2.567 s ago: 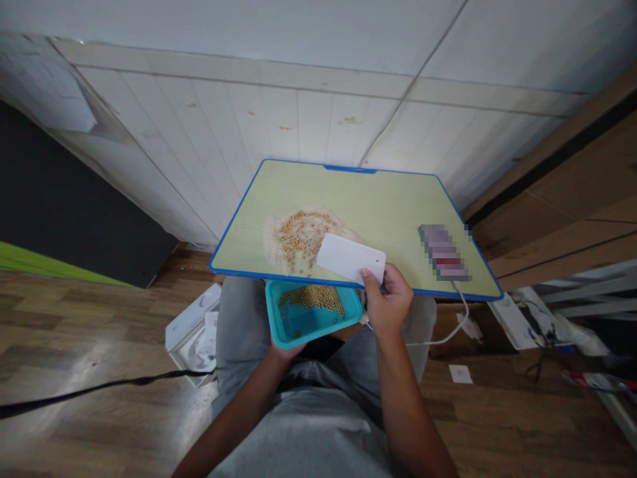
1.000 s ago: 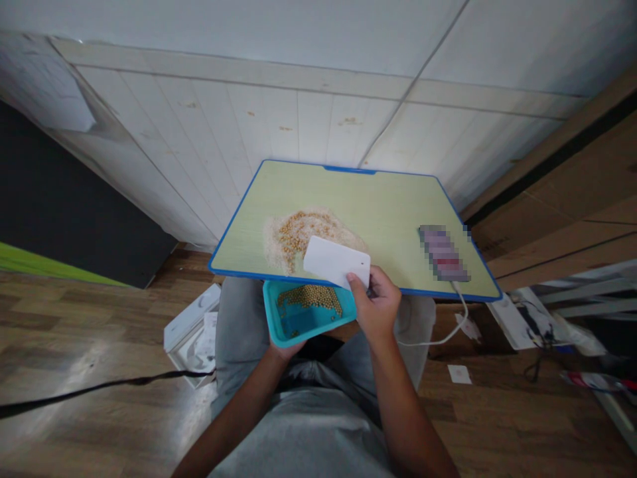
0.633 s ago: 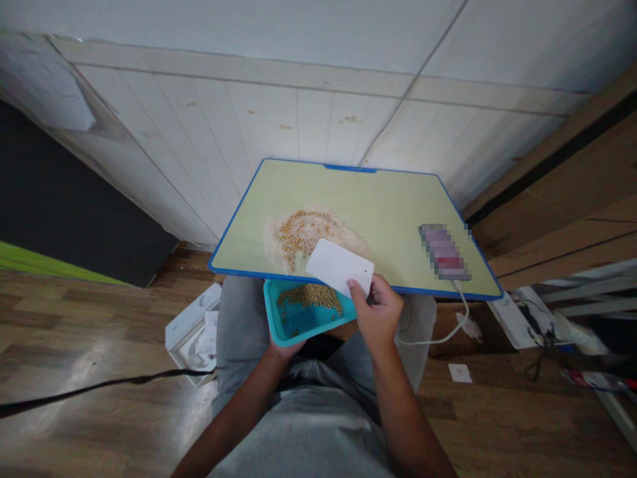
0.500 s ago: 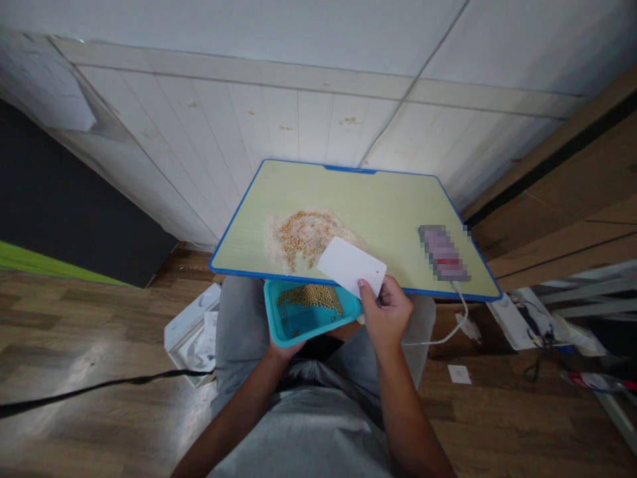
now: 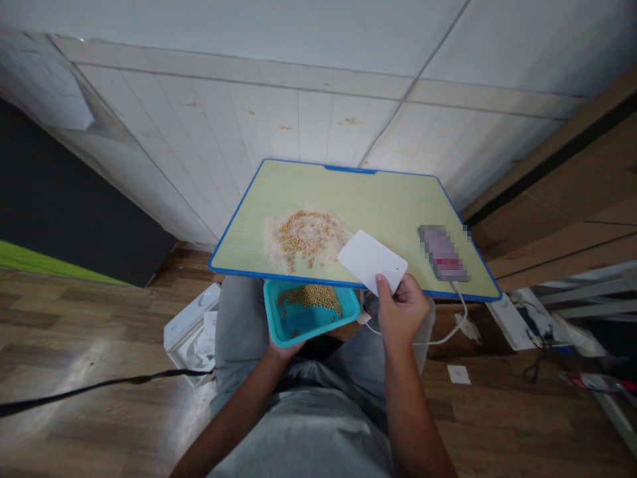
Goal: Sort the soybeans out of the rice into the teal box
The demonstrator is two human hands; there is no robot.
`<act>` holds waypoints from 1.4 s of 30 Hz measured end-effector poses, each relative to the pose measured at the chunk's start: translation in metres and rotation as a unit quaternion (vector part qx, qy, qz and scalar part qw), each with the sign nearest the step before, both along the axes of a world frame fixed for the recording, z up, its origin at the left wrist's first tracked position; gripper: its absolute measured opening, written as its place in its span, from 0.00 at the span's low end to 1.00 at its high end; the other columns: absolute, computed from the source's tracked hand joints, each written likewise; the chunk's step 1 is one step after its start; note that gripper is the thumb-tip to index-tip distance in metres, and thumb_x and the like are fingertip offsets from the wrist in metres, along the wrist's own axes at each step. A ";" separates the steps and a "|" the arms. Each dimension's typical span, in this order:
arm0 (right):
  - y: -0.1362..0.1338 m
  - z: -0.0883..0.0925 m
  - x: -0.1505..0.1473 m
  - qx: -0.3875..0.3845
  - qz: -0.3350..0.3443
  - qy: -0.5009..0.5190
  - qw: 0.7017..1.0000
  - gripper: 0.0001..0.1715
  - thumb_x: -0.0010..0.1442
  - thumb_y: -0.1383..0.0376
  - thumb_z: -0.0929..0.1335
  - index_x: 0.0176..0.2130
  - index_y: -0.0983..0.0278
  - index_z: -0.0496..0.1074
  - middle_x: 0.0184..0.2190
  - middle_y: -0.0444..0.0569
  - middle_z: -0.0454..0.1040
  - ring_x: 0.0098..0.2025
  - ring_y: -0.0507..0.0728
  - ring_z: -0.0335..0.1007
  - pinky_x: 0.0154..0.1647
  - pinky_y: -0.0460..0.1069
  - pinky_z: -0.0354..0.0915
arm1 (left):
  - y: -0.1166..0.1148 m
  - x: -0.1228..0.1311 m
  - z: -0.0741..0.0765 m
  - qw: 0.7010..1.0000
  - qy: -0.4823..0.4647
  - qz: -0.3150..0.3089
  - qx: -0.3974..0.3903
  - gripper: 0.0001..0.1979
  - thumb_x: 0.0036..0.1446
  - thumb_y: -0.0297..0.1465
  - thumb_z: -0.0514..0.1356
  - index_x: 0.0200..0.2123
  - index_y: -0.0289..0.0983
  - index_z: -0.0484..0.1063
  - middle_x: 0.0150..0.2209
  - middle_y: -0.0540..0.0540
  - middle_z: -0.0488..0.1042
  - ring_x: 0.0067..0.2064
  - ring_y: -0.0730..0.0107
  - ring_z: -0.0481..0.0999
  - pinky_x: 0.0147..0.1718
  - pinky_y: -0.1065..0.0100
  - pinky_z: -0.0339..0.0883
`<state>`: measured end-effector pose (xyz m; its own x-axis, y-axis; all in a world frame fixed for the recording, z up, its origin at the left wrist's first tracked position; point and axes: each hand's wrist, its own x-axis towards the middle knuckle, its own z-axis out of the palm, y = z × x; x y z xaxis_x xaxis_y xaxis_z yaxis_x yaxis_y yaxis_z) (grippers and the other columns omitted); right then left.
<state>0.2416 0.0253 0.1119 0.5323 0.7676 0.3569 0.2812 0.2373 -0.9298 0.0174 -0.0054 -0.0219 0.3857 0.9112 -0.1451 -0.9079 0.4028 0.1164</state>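
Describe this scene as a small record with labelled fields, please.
Left hand: holds the turquoise tub from below
Tub contents: yellow beans, mostly toward the far side
Right hand: holds a white card by one end, thumb on top
Blue-edged table: bears a bean-and-grain mix, left of the card
Table's right side: pixelated device, white cable at its near end

A flat, phone-like thing, blurred out to my eye, lies by the right edge of the tabletop, and a white cable drops from it over the near edge. Behind the far edge I see a scuffed, panelled wall with a thin cord running down it. On the wooden floor, below the near left corner, sits an open white box; a square of paper lies below the near right corner.
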 end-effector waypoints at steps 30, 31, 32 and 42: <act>-0.005 0.001 -0.006 0.007 0.093 0.015 0.996 0.12 0.61 0.56 0.77 0.36 0.63 0.82 0.27 0.45 0.81 0.30 0.56 0.75 0.33 0.49 0.71 | -0.001 0.004 0.013 1.000 0.001 0.003 0.006 0.39 0.77 0.53 0.38 0.67 0.39 0.78 0.70 0.45 0.76 0.78 0.51 0.65 0.80 0.42 0.40; -0.004 0.001 -0.007 0.012 0.082 0.019 0.996 0.12 0.61 0.57 0.77 0.36 0.63 0.82 0.28 0.45 0.82 0.31 0.57 0.76 0.34 0.49 0.71 | -0.001 0.004 0.014 1.000 0.000 0.003 0.006 0.39 0.76 0.53 0.38 0.68 0.39 0.77 0.70 0.45 0.76 0.78 0.52 0.63 0.80 0.42 0.40; -0.003 0.000 -0.007 0.015 0.073 0.020 0.997 0.11 0.61 0.57 0.77 0.36 0.63 0.82 0.29 0.46 0.82 0.31 0.57 0.76 0.34 0.49 0.72 | -0.002 0.004 0.016 1.000 -0.002 0.003 0.008 0.39 0.76 0.53 0.38 0.68 0.40 0.77 0.70 0.46 0.76 0.79 0.53 0.62 0.80 0.43 0.39; 0.000 -0.005 -0.008 0.005 0.095 -0.010 0.995 0.11 0.64 0.56 0.76 0.38 0.63 0.82 0.29 0.44 0.82 0.31 0.56 0.76 0.38 0.50 0.72 | -0.001 0.005 0.017 1.000 0.000 0.006 0.000 0.40 0.76 0.53 0.36 0.67 0.40 0.78 0.70 0.46 0.77 0.81 0.55 0.56 0.80 0.43 0.41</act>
<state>0.2334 0.0256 0.1069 0.3713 0.8499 0.3739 0.2485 0.2971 -0.9220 0.0223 -0.0067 -0.0047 0.3740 0.9159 -0.1461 -0.9128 0.3913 0.1166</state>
